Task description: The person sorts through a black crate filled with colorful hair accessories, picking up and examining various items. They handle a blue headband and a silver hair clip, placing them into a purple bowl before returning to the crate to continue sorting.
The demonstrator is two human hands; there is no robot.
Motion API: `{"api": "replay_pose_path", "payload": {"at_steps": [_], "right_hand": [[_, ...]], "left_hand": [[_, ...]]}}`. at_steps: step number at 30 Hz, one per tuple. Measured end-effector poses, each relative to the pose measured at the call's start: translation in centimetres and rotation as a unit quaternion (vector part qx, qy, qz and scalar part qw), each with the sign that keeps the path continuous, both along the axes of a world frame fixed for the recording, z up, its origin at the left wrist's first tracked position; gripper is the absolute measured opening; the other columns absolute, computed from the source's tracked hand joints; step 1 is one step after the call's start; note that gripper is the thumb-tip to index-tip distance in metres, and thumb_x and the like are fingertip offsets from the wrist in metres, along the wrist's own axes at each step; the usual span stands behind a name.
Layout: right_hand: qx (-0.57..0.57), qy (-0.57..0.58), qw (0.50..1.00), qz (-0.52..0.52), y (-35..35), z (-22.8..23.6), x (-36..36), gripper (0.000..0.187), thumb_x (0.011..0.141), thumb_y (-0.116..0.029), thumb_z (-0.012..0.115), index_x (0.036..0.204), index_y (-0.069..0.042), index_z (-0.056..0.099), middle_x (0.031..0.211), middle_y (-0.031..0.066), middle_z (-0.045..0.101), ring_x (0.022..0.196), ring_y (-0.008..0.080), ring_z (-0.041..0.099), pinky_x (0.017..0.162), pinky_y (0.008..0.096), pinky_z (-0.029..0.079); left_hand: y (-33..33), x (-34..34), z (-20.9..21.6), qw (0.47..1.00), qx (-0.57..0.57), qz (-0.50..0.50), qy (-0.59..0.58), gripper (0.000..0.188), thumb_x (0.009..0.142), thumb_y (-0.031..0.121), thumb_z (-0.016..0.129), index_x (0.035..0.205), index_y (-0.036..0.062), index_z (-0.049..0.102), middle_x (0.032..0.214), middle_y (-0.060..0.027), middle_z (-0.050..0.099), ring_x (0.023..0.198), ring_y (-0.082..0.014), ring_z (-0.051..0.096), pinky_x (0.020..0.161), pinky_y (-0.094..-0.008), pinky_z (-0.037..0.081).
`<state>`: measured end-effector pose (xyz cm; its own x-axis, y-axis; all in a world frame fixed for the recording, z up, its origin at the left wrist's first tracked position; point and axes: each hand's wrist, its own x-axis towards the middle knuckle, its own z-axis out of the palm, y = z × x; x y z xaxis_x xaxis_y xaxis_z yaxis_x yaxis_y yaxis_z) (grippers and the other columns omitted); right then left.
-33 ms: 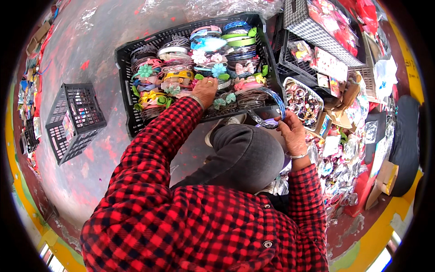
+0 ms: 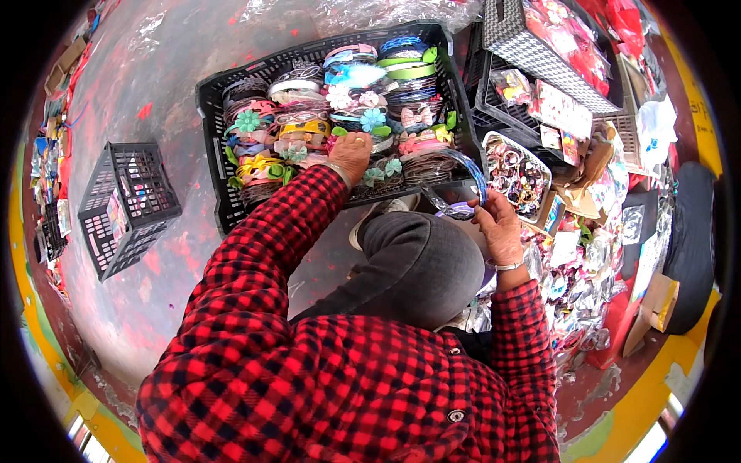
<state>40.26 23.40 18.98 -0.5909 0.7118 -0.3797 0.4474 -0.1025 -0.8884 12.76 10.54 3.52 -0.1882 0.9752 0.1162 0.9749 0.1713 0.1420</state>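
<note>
A black slatted crate holds rows of hair headbands with flowers, bows and bands in many colours. My left hand reaches into its middle, among the headbands near a yellow one. Its fingers curl downward, and their tips are hidden, so what they grip cannot be made out. At the crate's near right corner, my right hand is closed around a bundle of blue headbands, pinched near one end. The bundle curves up over the crate's edge, and part of it looks wrapped in clear plastic.
A small black basket stands on the paint-spotted floor at left. A white tray of small hair ties sits right of the crate. Beyond it are stacked grey baskets and cardboard pieces. Plastic-wrapped goods spread along the right.
</note>
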Motion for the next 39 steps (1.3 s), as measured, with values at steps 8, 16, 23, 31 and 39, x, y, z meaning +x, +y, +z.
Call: {"api": "replay_pose_path", "payload": {"at_steps": [8, 16, 23, 31, 39], "right_hand": [[-0.041, -0.011, 0.999, -0.031, 0.0, -0.8, 0.7, 0.024, 0.083, -0.004, 0.055, 0.107, -0.003, 0.052, 0.089, 0.0032, 0.063, 0.068, 0.0066, 0.054, 0.058, 0.0185, 0.041], [-0.031, -0.019, 0.998, -0.055, 0.3, -1.0, 2.4, 0.024, 0.082, -0.003, 0.056, 0.106, 0.000, 0.052, 0.086, 0.0049, 0.063, 0.066, 0.0072, 0.055, 0.058, 0.0193, 0.043], [-0.038, -0.033, 0.995, -0.083, 0.5, -0.1, 3.9, 0.025, 0.082, -0.004, 0.055, 0.107, -0.001, 0.051, 0.088, 0.0053, 0.063, 0.066, 0.0075, 0.055, 0.058, 0.0193, 0.043], [-0.028, -0.040, 0.995, -0.087, 0.1, -1.4, 5.5, 0.025, 0.083, -0.008, 0.055, 0.108, -0.003, 0.052, 0.088, 0.0041, 0.064, 0.063, 0.0058, 0.053, 0.052, 0.0172, 0.039], [-0.048, -0.027, 0.995, -0.086, -0.2, -1.7, 5.0, 0.023, 0.083, -0.008, 0.055, 0.106, -0.004, 0.053, 0.087, 0.0031, 0.064, 0.062, 0.0049, 0.052, 0.052, 0.0167, 0.039]], "left_hand": [[6.7, 2.4, 1.0, 0.982, -0.123, -0.021, -0.140, 0.027, 0.078, 0.010, 0.046, 0.102, 0.0023, 0.055, 0.104, -0.0121, 0.057, 0.101, -0.0270, 0.051, 0.088, -0.0336, 0.040], [7.0, 2.3, -3.0, 0.990, -0.100, 0.034, -0.089, 0.021, 0.077, 0.009, 0.047, 0.093, 0.0045, 0.060, 0.094, -0.0098, 0.059, 0.100, -0.0249, 0.051, 0.085, -0.0352, 0.041], [6.3, 1.9, -2.2, 0.987, -0.124, 0.035, -0.097, 0.020, 0.074, 0.008, 0.050, 0.086, 0.0059, 0.065, 0.096, -0.0083, 0.060, 0.099, -0.0245, 0.052, 0.085, -0.0353, 0.041], [4.9, 0.1, -1.1, 0.965, -0.192, -0.058, -0.168, 0.033, 0.071, 0.006, 0.055, 0.098, 0.0218, 0.067, 0.106, -0.0013, 0.060, 0.107, -0.0223, 0.046, 0.091, -0.0374, 0.035], [4.9, 0.7, -1.0, 0.944, -0.261, -0.194, -0.048, 0.040, 0.079, 0.009, 0.045, 0.116, 0.0183, 0.057, 0.131, -0.0058, 0.046, 0.129, -0.0280, 0.027, 0.106, -0.0376, 0.020]]}}
